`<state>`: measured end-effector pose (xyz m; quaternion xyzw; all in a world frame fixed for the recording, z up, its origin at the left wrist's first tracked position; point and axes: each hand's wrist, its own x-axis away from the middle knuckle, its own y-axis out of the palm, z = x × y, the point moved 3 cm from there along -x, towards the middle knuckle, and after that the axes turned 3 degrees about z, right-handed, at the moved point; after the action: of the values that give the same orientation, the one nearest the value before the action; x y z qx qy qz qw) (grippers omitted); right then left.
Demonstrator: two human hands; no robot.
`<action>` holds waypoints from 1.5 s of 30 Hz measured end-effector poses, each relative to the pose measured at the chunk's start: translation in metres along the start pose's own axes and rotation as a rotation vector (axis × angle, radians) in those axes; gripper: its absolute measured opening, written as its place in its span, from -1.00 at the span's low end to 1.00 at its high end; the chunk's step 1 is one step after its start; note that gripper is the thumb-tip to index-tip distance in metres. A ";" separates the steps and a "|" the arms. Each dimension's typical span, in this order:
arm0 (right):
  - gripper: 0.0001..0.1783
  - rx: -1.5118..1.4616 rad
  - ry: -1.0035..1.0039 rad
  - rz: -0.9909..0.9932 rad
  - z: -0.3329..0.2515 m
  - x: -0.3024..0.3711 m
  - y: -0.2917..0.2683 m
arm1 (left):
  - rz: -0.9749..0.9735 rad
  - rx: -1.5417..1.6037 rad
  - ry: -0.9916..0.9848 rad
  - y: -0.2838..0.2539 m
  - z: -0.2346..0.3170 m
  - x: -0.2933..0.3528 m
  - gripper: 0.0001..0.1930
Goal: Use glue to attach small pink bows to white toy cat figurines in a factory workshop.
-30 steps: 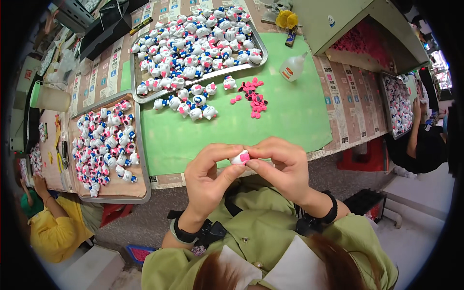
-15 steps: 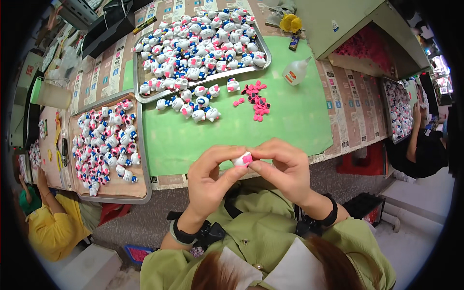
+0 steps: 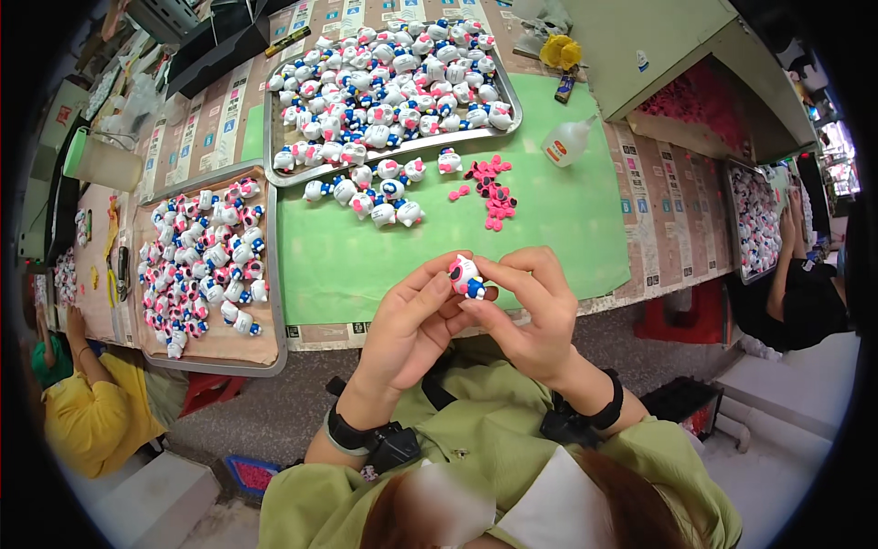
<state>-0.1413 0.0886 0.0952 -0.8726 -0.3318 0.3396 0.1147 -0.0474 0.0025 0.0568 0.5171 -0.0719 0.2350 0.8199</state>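
Upper tray (image 3: 466,136): piled with white-pink-blue cat figurines (image 3: 393,87), far edge of table
Left tray (image 3: 275,311): paper-lined, more figurines inside, table's near edge
Open-front cabinet (image 3: 640,41): red-pink inside
Green mat (image 3: 549,229): loose figurines (image 3: 375,197), pink discs (image 3: 495,194), squeeze bottle (image 3: 567,144) by right edge
Held figurine (image 3: 465,277): above mat's near edge
Left hand (image 3: 410,328): thumb and fingers pinching it
Right hand (image 3: 533,311): thumb and forefinger pinching it too
Room: yellow-shirted person (image 3: 96,416) left, red stool (image 3: 681,318) right
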 end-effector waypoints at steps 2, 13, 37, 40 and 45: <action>-0.65 0.018 0.002 0.010 0.001 -0.001 -0.003 | 0.000 -0.020 -0.009 0.001 -0.001 -0.002 -0.63; -0.74 -0.003 0.085 -0.053 0.004 0.000 0.001 | 0.011 -0.069 -0.008 -0.003 0.006 0.006 -0.74; -0.24 -0.127 0.554 0.227 0.111 -0.024 -0.072 | 0.746 -1.875 0.630 -0.046 0.102 -0.016 -0.79; -0.09 -0.159 0.567 0.142 0.137 -0.038 -0.054 | 0.766 -1.594 0.573 -0.052 0.104 -0.002 -0.67; -0.05 -0.130 0.572 0.185 0.137 -0.044 -0.058 | 0.396 -0.921 0.794 0.021 0.125 0.009 -0.44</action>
<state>-0.2864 0.1002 0.0411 -0.9648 -0.2263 0.0674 0.1161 -0.0334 -0.0968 0.1344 -0.0377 0.0496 0.5009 0.8633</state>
